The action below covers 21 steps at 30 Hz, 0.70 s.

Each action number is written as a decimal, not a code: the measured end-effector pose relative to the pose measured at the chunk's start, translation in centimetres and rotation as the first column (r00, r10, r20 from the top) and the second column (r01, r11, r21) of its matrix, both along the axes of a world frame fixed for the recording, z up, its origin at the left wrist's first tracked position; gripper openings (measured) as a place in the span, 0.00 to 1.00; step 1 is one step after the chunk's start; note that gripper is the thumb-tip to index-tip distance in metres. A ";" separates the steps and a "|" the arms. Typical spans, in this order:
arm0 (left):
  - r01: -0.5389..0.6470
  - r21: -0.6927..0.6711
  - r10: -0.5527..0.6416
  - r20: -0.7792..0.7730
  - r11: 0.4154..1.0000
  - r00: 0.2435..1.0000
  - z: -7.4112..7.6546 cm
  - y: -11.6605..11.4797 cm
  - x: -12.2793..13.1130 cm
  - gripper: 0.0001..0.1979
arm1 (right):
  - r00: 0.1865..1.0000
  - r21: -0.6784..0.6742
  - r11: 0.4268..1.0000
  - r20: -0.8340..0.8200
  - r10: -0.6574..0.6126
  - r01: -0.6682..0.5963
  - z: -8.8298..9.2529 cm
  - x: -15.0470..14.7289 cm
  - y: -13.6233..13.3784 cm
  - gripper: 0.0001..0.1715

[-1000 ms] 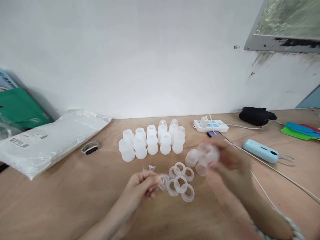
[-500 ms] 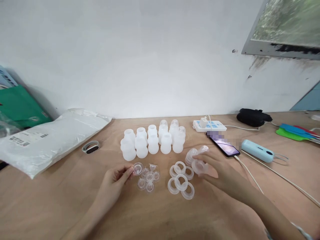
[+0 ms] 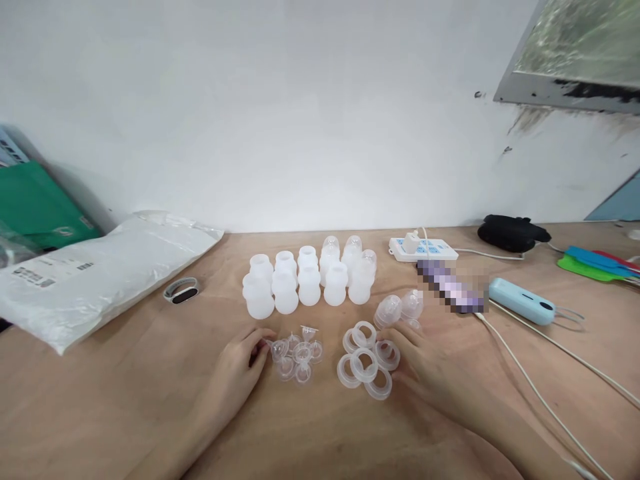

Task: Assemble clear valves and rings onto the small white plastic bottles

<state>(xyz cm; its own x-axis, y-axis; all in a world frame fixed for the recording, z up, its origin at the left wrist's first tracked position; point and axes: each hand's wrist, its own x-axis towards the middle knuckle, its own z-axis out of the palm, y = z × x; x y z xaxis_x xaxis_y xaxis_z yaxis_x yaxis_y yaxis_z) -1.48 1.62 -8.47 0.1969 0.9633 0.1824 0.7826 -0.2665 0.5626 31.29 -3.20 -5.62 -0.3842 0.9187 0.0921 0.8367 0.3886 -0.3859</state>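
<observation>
My left hand (image 3: pixel 234 373) rests on the wooden table (image 3: pixel 125 400), fingers curled, the tips pinching a small clear funnel-shaped piece at the left edge of a cluster of such pieces (image 3: pixel 296 352). My right hand (image 3: pixel 425 370) lies low on the table with its fingers stretched out, the tips touching the right side of a pile of translucent rings (image 3: pixel 367 363). Two clear dome caps (image 3: pixel 400 308) stand just behind the right fingers. Several white silicone bottle bodies (image 3: pixel 305 283) stand in rows behind both piles.
A white plastic bag (image 3: pixel 100 267) and a wristband (image 3: pixel 181 290) lie at the left. On the right are a power strip (image 3: pixel 423 249), a phone (image 3: pixel 450 287) on a cable, a light-blue device (image 3: pixel 523 301), a black object (image 3: pixel 513 232) and coloured tools (image 3: pixel 597 261).
My right hand set the dome cap down behind the rings and dropped to the ring pile. My left hand lowered its small clear piece to the cluster on the table.
</observation>
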 end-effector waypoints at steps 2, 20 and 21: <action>-0.001 0.001 0.001 -0.028 1.000 1.000 -0.2 0.1 -0.2 0.18 | 1.000 -0.038 0.999 -0.012 0.002 -0.003 0.2 0.0 -0.1 0.12; 0.007 -0.006 -0.007 0.000 1.000 1.000 -0.3 0.1 -0.2 0.16 | 0.998 0.144 0.988 -0.002 0.059 -0.058 4.1 -1.2 1.5 0.16; 0.007 -0.006 -0.007 0.000 1.000 1.000 -0.3 0.1 -0.2 0.16 | 0.998 0.182 0.981 0.016 0.068 -0.070 5.0 -1.4 2.2 0.16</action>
<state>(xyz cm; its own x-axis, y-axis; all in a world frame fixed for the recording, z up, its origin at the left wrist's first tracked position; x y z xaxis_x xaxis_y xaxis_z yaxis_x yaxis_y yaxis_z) -1.72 1.69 -8.75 0.2035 0.9630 0.1765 0.7808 -0.2684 0.5642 29.89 -1.03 -0.64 -0.4477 0.8580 0.2519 0.8087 0.5087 -0.2953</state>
